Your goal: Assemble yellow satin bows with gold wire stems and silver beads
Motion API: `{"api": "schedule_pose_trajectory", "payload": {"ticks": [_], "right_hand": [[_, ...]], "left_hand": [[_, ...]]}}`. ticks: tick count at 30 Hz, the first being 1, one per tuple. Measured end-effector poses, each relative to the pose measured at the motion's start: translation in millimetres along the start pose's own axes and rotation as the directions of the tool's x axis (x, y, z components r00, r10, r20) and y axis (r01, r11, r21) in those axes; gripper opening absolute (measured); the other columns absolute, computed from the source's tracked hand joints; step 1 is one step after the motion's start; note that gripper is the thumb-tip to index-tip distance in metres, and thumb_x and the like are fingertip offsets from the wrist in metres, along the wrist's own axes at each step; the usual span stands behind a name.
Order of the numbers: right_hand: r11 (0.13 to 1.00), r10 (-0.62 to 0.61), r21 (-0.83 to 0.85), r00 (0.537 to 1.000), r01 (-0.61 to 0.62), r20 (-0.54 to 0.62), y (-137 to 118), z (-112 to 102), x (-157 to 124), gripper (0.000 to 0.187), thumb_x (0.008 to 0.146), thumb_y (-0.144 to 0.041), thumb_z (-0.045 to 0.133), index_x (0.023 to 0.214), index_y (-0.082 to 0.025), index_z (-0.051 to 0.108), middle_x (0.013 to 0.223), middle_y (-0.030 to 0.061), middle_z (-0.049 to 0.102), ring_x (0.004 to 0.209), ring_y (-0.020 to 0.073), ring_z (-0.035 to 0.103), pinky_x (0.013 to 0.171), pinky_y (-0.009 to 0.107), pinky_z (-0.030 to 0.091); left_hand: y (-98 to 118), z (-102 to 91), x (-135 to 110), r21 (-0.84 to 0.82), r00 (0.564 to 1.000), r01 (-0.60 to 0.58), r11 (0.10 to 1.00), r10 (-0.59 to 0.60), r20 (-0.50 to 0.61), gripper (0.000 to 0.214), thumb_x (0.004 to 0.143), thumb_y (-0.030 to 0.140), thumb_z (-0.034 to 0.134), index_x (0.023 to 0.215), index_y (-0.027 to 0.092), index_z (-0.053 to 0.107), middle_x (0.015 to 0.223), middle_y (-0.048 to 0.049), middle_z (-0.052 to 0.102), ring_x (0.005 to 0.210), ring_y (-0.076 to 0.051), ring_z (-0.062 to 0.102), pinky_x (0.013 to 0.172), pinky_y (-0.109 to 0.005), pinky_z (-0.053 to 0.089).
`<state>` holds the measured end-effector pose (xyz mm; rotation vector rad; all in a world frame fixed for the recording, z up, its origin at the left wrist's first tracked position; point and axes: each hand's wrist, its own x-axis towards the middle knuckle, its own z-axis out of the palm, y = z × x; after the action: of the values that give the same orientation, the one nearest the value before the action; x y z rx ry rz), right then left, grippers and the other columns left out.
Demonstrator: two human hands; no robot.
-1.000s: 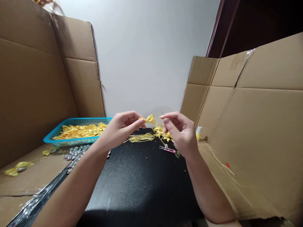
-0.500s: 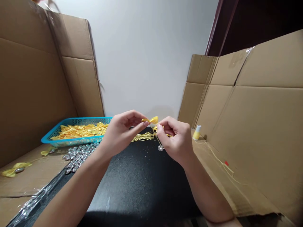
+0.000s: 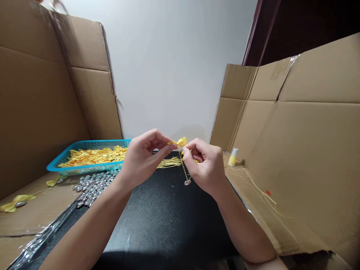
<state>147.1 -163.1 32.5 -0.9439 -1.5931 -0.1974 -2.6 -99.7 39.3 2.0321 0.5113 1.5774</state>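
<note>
My left hand (image 3: 143, 155) pinches a small yellow ribbon bow (image 3: 179, 142) above the black table top (image 3: 157, 221). My right hand (image 3: 204, 165) is closed beside it, fingers pinched on a thin gold cord (image 3: 183, 168) that hangs from the bow with a small silver bell (image 3: 186, 182) at its lower end. Both hands meet at the bow, held in the air over the table's far half.
A blue basket (image 3: 60, 164) of yellow bows stands at the left. Silver bells (image 3: 91, 185) lie in a heap before it. Gold cords (image 3: 168, 162) lie behind the hands. A yellow-and-white spool (image 3: 233, 157) stands right. Cardboard walls (image 3: 306, 150) enclose both sides. A finished bow (image 3: 12, 204) lies far left.
My right hand has come in from the right to meet the bow and pinch the cord. The silver bell now dangles lower beneath the hands.
</note>
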Motion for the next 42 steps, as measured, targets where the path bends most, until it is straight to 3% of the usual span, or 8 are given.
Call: {"api": "schedule_pose_trajectory", "payload": {"ticks": [10, 19, 42], "right_hand": [[1.0, 0.0, -0.007, 1.0, 0.0, 0.0, 2.0, 2.0, 0.2, 0.017, 0.078, -0.012, 0.052, 0.063, -0.019, 0.048, 0.051, -0.0084, 0.028, 0.044, 0.0053, 0.026, 0.046, 0.023, 0.029], [1.0, -0.001, -0.009, 1.0, 0.001, -0.021, 0.0, 3.5, -0.7, 0.019, 0.079, -0.011, 0.051, 0.063, -0.019, 0.046, 0.05, -0.0081, 0.03, 0.043, 0.0053, 0.026, 0.044, 0.021, 0.029], [1.0, 0.021, -0.014, 1.0, -0.021, -0.017, -0.7, 3.2, -0.3, 0.018, 0.079, -0.013, 0.051, 0.063, -0.02, 0.047, 0.05, -0.0078, 0.031, 0.043, 0.0061, 0.026, 0.044, 0.022, 0.03]], "left_hand": [[-0.3, 1.1, -0.4, 0.03, 1.0, -0.024, 0.999, 0.024, 0.003, 0.01, 0.076, 0.018, 0.071, 0.072, 0.018, 0.062, 0.069, -0.0001, 0.071, 0.061, -0.01, 0.064, 0.054, -0.022, 0.051], [-5.9, 1.3, -4.0, 0.185, 0.993, -0.1, 0.978, 0.11, -0.046, 0.01, 0.078, 0.024, 0.071, 0.074, 0.02, 0.063, 0.073, -0.0013, 0.072, 0.062, -0.011, 0.063, 0.055, -0.025, 0.051], [-5.8, 0.4, -4.5, 0.219, 0.989, -0.129, 0.967, 0.14, -0.038, 0.011, 0.079, 0.026, 0.07, 0.074, 0.02, 0.063, 0.072, -0.0011, 0.072, 0.059, -0.011, 0.063, 0.054, -0.025, 0.051]]}}
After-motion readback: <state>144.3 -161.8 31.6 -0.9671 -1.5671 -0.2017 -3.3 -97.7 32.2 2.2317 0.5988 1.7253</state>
